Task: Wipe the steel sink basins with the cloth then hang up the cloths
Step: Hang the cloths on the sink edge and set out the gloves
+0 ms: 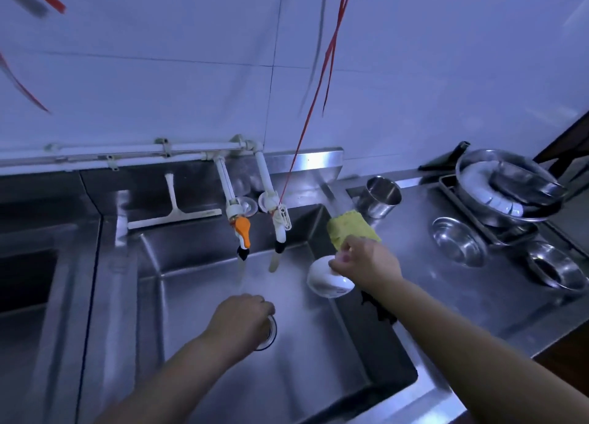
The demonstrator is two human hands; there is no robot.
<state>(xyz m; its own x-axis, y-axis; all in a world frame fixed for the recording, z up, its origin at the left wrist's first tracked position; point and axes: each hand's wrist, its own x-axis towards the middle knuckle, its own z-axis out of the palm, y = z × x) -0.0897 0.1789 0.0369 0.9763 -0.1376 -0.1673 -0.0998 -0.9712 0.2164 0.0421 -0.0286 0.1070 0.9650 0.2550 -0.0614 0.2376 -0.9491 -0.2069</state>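
At frame centre, the left hand hovers curled over the sink drain, seemingly empty; the right hand pinches the yellow cloth at the rim, apparently fetching it for wiping.

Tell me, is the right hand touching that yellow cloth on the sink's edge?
Touching. The head view shows the right hand with its fingers lying over the near end of the yellow cloth, no gap between them. The same hand also overlaps a white round object.
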